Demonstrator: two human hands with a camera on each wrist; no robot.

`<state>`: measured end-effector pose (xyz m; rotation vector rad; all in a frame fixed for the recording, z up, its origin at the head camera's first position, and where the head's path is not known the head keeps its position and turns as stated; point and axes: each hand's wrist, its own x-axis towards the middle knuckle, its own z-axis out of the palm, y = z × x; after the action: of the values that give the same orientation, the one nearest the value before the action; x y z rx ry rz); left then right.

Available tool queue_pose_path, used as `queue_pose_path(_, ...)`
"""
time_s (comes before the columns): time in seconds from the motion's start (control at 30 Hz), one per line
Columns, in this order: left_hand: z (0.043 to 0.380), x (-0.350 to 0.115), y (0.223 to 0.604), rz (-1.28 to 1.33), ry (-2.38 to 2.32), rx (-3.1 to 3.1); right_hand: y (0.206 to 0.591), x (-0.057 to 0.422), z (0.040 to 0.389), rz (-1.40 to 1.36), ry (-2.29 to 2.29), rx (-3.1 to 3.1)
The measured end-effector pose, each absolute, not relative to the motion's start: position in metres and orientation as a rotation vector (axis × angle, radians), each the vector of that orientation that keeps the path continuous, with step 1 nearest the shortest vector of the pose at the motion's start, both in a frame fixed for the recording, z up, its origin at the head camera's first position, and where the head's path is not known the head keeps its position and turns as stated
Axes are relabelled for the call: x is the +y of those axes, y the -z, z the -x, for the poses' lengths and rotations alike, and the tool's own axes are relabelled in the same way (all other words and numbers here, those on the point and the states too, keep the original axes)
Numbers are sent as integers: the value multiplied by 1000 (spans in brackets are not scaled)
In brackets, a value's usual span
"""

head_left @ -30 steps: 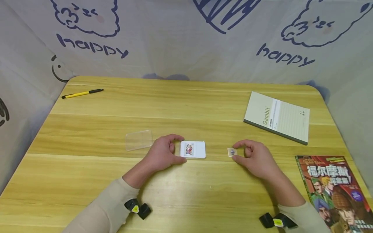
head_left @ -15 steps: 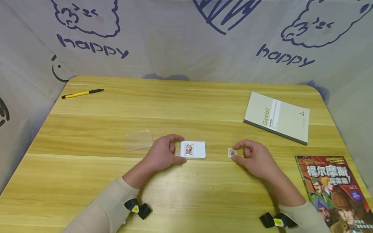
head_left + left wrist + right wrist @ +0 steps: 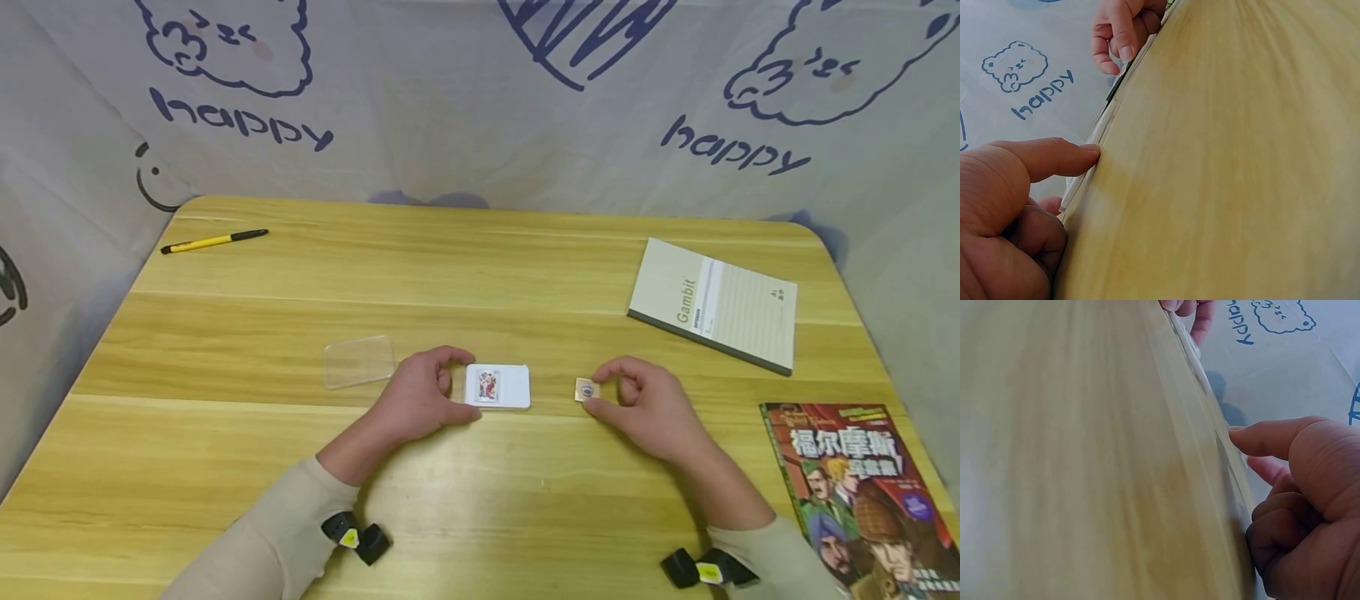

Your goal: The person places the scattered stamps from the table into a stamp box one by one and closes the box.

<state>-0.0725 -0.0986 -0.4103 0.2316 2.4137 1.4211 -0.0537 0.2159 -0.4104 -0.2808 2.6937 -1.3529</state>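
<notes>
My left hand (image 3: 417, 390) holds a flat white case (image 3: 517, 386) on the table, thumb on its near edge and forefinger on its far edge. A small stamp-like picture (image 3: 487, 386) with colourful figures lies on the left half of the case. To the right, my right hand (image 3: 651, 408) pinches a small square piece (image 3: 581, 388) with a dark round mark, between thumb and forefinger. A gap separates this piece from the case. A clear shallow plastic lid (image 3: 358, 362) rests left of the case, partly behind my left hand.
A yellow and black pen (image 3: 215, 241) lies at the back left of the wooden table (image 3: 480, 275). At the right are a notebook (image 3: 712, 306) and, nearer, a comic-style book (image 3: 862, 492). A printed cloth (image 3: 480, 108) hangs behind the table.
My right hand has moved slightly left with the small square piece, bringing it closer to the white case. The left hand keeps its place on the case.
</notes>
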Motion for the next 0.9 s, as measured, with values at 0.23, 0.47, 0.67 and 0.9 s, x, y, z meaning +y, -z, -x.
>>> queue_pose_path(0.23,72,-99,409,-232,-1420,2412,411,203,59,334,1417,2653)
queue_pose_path(0.47,73,-99,408,-235,-1422,2402,409,189,63,364,1426,2609)
queue_pose_path(0.67,73,-99,407,-233,-1415,2407,408,175,68,382,1412,2580)
queue_pose_path(0.9,73,-100,407,-237,-1419,2402,408,162,72,406,1415,2547)
